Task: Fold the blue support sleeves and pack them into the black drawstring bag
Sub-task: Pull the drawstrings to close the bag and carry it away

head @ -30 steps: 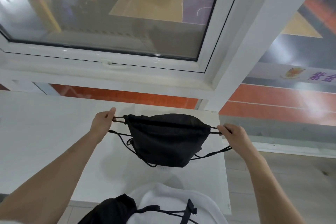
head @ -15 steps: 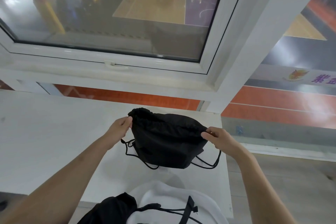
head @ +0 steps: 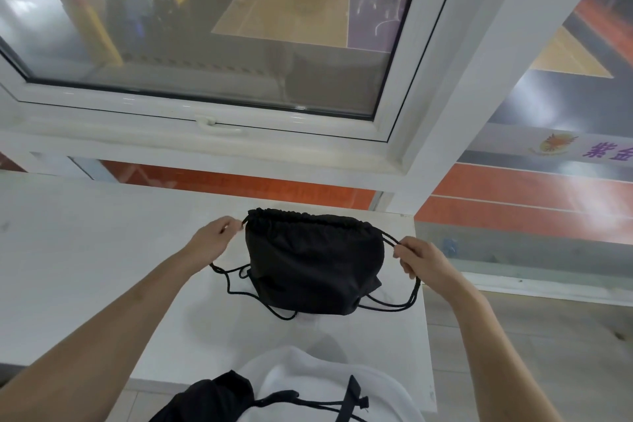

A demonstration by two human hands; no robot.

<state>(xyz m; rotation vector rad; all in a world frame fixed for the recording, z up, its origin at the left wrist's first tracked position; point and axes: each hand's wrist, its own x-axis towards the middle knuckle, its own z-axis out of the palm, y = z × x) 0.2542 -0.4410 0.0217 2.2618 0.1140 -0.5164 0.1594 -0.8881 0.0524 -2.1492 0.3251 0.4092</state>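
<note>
Left hand: left hand (head: 215, 239) hovered over the white desk (head: 85, 250) at the bag's left top corner, fingers curled, thumb and fingertips pinching the drawstring cord (head: 228, 279) just where it leaves the gathered mouth.
Right hand: right hand (head: 416, 259) was at the desk's right edge, fingers curled round the right-side cords (head: 388, 239), which ran taut from the bag's top right corner into the fist and looped slack below it.
Bag: black drawstring bag (head: 313, 264) sat near the desk's far right corner, between both hands, its mouth cinched into ruffles along the top, its body bulging.
Sleeves: none of the blue support sleeves could be seen; whether they were inside the bag could not be told.
Cords: loose loops lay on the desk beside the bag's lower corners.
</note>
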